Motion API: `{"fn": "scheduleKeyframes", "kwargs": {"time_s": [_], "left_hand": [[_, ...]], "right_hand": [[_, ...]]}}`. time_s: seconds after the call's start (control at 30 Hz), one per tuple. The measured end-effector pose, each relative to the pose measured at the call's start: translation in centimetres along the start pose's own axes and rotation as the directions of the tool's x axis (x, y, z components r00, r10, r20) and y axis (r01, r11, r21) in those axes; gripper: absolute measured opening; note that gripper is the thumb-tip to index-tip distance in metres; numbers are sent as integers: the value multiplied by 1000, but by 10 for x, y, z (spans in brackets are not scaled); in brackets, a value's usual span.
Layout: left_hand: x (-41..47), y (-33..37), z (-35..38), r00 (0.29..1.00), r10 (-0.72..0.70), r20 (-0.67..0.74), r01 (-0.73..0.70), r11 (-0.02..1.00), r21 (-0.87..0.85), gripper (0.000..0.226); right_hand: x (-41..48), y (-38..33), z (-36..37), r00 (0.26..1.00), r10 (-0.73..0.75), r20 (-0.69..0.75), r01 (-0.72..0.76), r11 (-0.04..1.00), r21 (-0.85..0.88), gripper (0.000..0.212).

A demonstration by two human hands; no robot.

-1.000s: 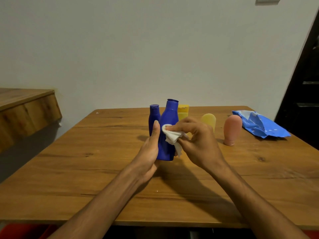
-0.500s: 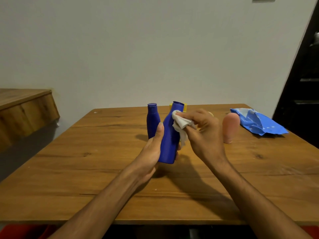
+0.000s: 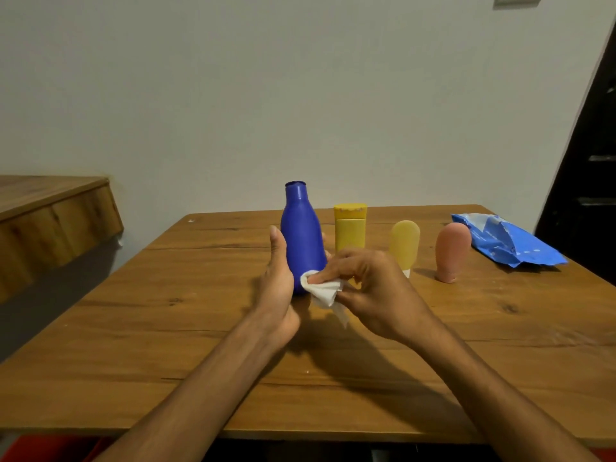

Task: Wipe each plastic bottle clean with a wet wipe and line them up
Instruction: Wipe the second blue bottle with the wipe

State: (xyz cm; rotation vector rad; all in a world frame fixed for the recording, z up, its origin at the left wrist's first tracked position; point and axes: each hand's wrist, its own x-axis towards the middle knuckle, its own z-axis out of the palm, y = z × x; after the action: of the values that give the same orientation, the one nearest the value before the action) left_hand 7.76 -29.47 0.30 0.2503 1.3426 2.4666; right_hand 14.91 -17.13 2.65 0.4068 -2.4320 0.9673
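My left grip (image 3: pixel 278 288) clasped the blue plastic bottle (image 3: pixel 301 235); right grip (image 3: pixel 373 288) pinched a white wet wipe (image 3: pixel 325 291), scrubbing its five o'clock; lining-up next, I judged.

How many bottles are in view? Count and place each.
4: blue bottle in the left hand; yellow bottle behind the right hand; pale yellow bottle, then pink bottle, to its right. Others may be hidden.

Matt blue plastic bottle (image 3: pixel 302 235), soft white wipe (image 3: pixel 322 291), grained wooden table (image 3: pixel 166 328), glossy blue wipe packet (image 3: pixel 506 241)
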Motion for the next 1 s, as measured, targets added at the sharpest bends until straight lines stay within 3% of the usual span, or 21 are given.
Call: {"fn": "scheduleKeyframes", "kwargs": {"time_s": [0.07, 0.17, 0.37, 0.67, 0.8, 1.0], "left_hand": [[-2, 6, 0, 998, -45, 38, 50, 988, -144, 74], [-2, 18, -3, 989, -96, 111, 124, 953, -278, 78], [-7, 31, 0, 987, -113, 116, 145, 939, -313, 71], [-5, 30, 1, 990, -110, 83, 133, 918, -374, 68], [-3, 28, 1, 994, -69, 84, 93, 940, -329, 69], [-2, 18, 3, 998, -38, 47, 39, 999, -13, 77]], "right_hand": [[2, 0, -6, 998, 11, 62, -11, 1000, -6, 28], [4, 1, -14, 998, 50, -45, -50, 999, 16, 24], [4, 5, -12, 940, 104, -324, -81, 993, 84, 25], [-1, -1, 4, 926, -24, -377, 55, 996, 72, 29], [-3, -4, 9, 912, -95, -399, 122, 992, 43, 32], [-5, -7, 10, 930, -105, -353, 145, 985, 91, 33]]}}
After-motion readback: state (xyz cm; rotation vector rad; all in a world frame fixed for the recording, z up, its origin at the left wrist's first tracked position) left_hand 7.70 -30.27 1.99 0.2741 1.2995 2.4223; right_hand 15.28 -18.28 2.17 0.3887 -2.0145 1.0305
